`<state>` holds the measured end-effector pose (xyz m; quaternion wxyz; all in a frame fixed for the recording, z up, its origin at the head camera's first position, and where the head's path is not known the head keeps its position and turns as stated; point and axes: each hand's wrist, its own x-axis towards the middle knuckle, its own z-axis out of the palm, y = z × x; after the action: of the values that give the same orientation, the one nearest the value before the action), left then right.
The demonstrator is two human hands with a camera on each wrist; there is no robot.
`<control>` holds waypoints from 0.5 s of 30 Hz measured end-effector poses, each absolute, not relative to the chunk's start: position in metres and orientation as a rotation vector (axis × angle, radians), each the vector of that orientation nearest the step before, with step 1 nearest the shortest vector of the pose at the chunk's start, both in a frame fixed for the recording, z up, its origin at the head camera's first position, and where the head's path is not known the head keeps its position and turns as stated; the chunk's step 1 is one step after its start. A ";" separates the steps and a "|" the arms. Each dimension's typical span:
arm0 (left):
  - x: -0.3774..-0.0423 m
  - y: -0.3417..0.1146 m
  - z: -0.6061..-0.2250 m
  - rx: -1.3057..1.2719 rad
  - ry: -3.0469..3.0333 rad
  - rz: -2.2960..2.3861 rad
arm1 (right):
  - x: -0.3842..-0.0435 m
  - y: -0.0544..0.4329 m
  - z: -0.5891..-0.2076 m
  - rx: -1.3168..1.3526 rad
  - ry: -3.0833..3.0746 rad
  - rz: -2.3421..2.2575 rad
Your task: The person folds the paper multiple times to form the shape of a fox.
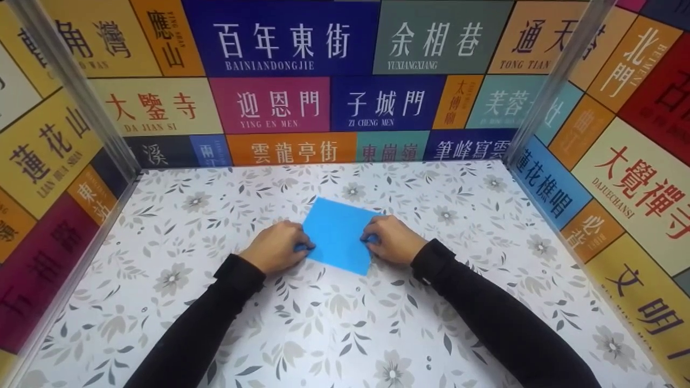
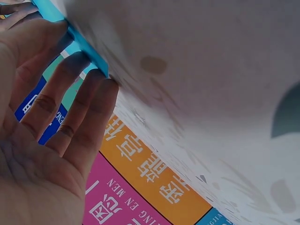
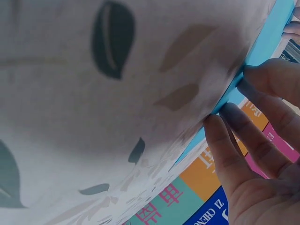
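A blue square sheet of paper [image 1: 339,234] lies slightly turned on the flower-patterned table. At its left edge, my left hand [image 1: 280,245] pinches the paper with bent fingers. My right hand [image 1: 393,240] pinches the opposite edge, its thumb and fingertips close together on the sheet. From the left wrist, the paper [image 2: 89,51] shows as a thin blue strip at the fingertips of the left hand [image 2: 51,117]. A similar strip of paper [image 3: 225,96] meets the thumb and fingers of the right hand [image 3: 262,140]. The fingertips partly cover both side edges.
The white tabletop [image 1: 334,334] carries a grey leaf and flower print. Upright panels with coloured lettered blocks stand around it: a back panel [image 1: 280,102], a left panel [image 1: 48,140] and a right panel [image 1: 620,161]. Clear strips run along the corners.
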<state>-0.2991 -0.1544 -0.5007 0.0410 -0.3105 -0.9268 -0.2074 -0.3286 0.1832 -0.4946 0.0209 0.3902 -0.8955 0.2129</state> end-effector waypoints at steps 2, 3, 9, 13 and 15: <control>-0.299 -0.155 -0.501 -0.956 -2.840 -0.626 | -0.328 0.184 -0.494 1.212 -2.781 0.646; -0.299 -0.155 -0.501 -0.958 -2.837 -0.622 | -0.328 0.184 -0.493 1.212 -2.784 0.638; -0.296 -0.155 -0.501 -0.961 -2.840 -0.620 | -0.328 0.185 -0.492 1.199 -2.805 0.634; -0.294 -0.154 -0.500 -0.952 -2.859 -0.631 | -0.327 0.185 -0.492 1.206 -2.802 0.642; -0.293 -0.154 -0.501 -0.950 -2.861 -0.632 | -0.328 0.185 -0.493 1.216 -2.794 0.643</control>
<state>-0.2926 -0.1539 -0.5006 0.0307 -0.3083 -0.9284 -0.2050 -0.3277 0.1854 -0.4932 0.0139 0.3904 -0.8971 0.2065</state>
